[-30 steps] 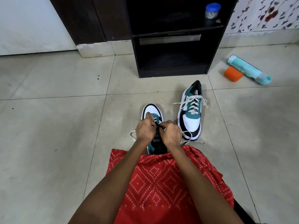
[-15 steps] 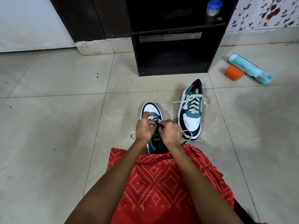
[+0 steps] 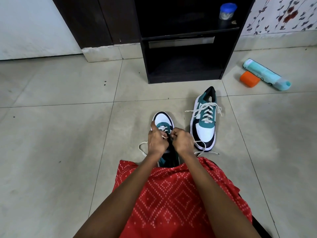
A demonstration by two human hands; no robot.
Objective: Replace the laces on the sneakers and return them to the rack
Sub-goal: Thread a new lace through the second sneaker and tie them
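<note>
Here, seen from above, a seated person works on a sneaker (image 3: 163, 125) standing on the tiled floor (image 3: 56, 134) just beyond their red patterned lap. The left hand (image 3: 157, 142) and right hand (image 3: 183, 141) meet over the shoe's tongue, knuckles almost touching. Both are closed, fingers pinched on the white lace (image 3: 163, 130) near the upper eyelets; a dark bit shows between them, too small to identify. A loose loop of lace (image 3: 142, 148) trails on the floor to the left.

The second sneaker (image 3: 205, 121) lies just to the right, toe toward the person, its lace threaded but untied, ends spread on the tiles. The dark rack (image 3: 186, 40) stands beyond both shoes, its bottom shelf free.

Risks, as I judge them: the trailing ends could snag under a knee or the other shoe and pull a crossing loose; uneven tension could leave one end too short to tie.

An orange lid (image 3: 249, 79) and a pale teal bottle (image 3: 265, 74) lie at far right. A blue-capped jar (image 3: 227, 11) sits on the rack. No writing or brand is legible anywhere.
</note>
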